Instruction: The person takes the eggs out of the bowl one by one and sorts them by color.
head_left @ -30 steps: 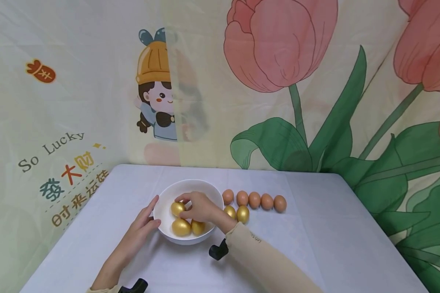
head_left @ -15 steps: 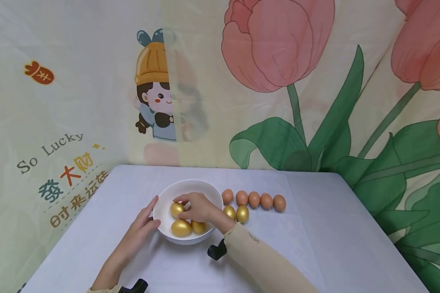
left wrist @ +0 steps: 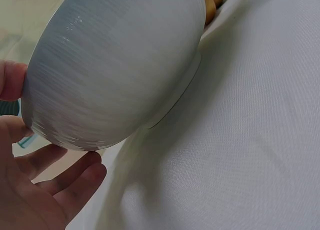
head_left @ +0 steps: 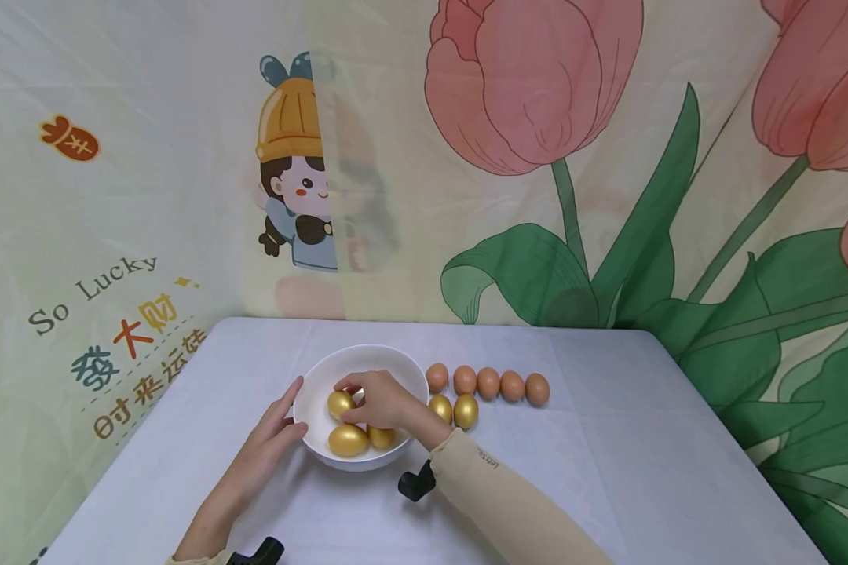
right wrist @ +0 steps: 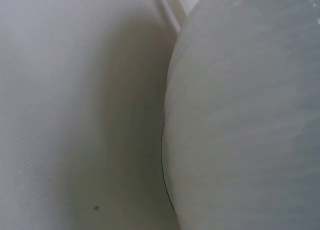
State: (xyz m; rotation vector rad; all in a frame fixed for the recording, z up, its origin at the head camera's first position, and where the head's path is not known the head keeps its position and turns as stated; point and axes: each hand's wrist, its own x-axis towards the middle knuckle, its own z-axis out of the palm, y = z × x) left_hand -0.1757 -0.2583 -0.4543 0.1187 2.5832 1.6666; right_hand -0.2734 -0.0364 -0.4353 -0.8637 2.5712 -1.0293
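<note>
A white bowl (head_left: 316,369) stands on the table with several golden eggs in it. My left hand (head_left: 265,443) holds the bowl's left side, thumb and index fingertips at the rim. In the left wrist view its fingers (left wrist: 80,185) spread along the bowl's outer wall. My right hand (head_left: 385,400) reaches in over the right rim and pinches a golden egg (head_left: 340,405) between thumb and fingers. Nearer me in the bowl lie another golden egg (head_left: 348,441) and a partly covered golden egg (head_left: 381,436). The right wrist view shows only the bowl's outer wall (right wrist: 240,115) and cloth.
Right of the bowl, several brown eggs (head_left: 488,383) form a row on the white tablecloth (head_left: 608,447). In front of them are two golden eggs (head_left: 466,410), one partly behind the right wrist. A printed curtain (head_left: 396,157) hangs behind the table.
Both hands, the bowl and the eggs keep their places. The whole head view has shifted very slightly.
</note>
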